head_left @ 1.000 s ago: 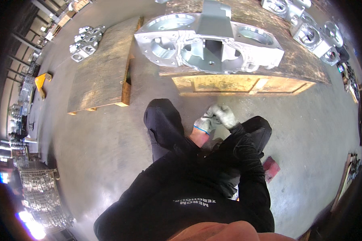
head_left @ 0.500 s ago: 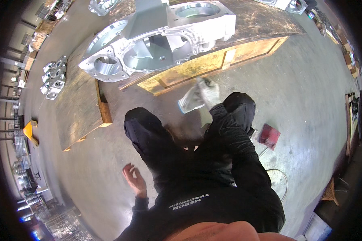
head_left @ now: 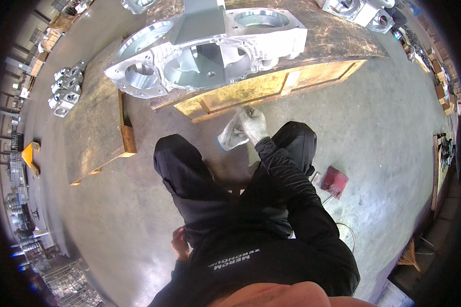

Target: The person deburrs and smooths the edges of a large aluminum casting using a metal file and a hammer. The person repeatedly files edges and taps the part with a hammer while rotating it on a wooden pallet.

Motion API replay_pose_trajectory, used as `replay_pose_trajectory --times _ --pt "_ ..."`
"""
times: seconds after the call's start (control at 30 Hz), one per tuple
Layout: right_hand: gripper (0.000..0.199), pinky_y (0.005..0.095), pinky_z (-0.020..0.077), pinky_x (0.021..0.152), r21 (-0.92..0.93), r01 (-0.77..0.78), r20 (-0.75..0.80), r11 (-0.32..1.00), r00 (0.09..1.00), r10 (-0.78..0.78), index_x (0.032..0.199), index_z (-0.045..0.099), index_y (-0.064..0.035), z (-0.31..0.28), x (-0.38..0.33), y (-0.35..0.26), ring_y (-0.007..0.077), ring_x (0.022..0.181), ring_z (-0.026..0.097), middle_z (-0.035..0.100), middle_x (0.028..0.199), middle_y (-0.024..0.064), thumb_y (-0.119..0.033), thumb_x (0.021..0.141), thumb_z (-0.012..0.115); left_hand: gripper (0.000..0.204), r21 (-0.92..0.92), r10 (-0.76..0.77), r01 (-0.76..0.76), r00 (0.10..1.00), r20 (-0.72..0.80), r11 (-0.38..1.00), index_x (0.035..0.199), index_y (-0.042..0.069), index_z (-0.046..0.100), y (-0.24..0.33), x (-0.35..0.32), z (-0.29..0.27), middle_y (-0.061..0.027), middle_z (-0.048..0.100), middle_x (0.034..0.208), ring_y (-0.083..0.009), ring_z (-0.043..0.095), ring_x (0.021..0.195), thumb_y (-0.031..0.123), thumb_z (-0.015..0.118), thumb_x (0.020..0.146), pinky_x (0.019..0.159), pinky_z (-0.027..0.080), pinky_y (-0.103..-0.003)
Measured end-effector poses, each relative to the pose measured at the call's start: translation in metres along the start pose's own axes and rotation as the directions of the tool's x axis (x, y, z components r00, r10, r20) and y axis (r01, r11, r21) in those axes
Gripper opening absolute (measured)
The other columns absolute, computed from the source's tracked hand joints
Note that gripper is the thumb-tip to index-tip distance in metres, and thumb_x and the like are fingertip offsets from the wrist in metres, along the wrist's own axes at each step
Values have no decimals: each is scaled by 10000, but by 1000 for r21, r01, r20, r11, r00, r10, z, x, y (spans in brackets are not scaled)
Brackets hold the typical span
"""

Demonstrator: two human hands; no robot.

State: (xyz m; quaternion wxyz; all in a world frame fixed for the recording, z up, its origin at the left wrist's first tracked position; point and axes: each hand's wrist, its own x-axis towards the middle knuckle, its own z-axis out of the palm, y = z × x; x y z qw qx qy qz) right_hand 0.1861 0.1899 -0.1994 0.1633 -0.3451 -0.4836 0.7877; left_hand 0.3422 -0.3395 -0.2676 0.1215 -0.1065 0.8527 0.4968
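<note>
My right hand (head_left: 253,125) wears a white knit glove and is closed on a second, loose white glove (head_left: 231,134) with a blue-edged cuff. It is above the floor between my knees and the wooden bench. My bare left hand (head_left: 180,243) is low beside my left hip, against the dark trousers. Its fingertips are partly hidden there, so its grip cannot be made out. Beyond both hands, a large silver metal casting (head_left: 210,64) with round bored openings rests on the bench (head_left: 333,33).
On the left stands a low wooden platform (head_left: 95,133), with several smaller castings (head_left: 66,89) beyond it. Another casting (head_left: 361,13) sits on the bench's far right. A red, flat-headed object (head_left: 335,182) lies near my right foot. A yellow piece of equipment (head_left: 30,156) is at far left.
My left hand has drawn in from beside me to my hip. My right hand has shifted slightly left, still holding the loose glove. The view has tilted a little.
</note>
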Motion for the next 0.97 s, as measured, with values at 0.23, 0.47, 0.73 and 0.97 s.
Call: replay_pose_trajectory --times 0.23,0.47,0.73,0.97 --pt "260 270 521 528 -21 63 -29 998 998 -63 897 651 -31 -2 2 8 89 614 589 613 735 -3 -276 946 724 325 390 -109 40 982 157 920 1266 35 619 11 -2 -2 -178 699 1151 -263 672 1080 239 524 1032 898 515 -399" --pt "294 264 512 553 -67 87 -30 994 996 -89 864 676 -16 -4 0 6 82 607 597 645 704 10 -293 962 697 325 316 -38 -9 989 142 949 1278 30 591 14 -10 4 -165 661 1185 -265 650 1052 162 531 987 889 513 -394" --pt "243 289 528 497 -30 55 -11 998 998 -55 932 661 -36 -2 -1 4 116 607 612 644 754 22 -266 938 738 378 -3 149 -149 989 17 989 1293 29 564 65 -11 19 -137 621 1214 -260 635 1000 31 564 915 857 524 -365" --pt "281 284 548 651 -100 202 -32 974 978 -206 1007 688 -29 -7 1 15 127 725 650 708 859 48 -293 932 749 539 33 132 -140 973 187 990 1258 17 626 87 -25 -42 -127 605 1267 -253 611 1163 -43 731 734 944 525 -345"
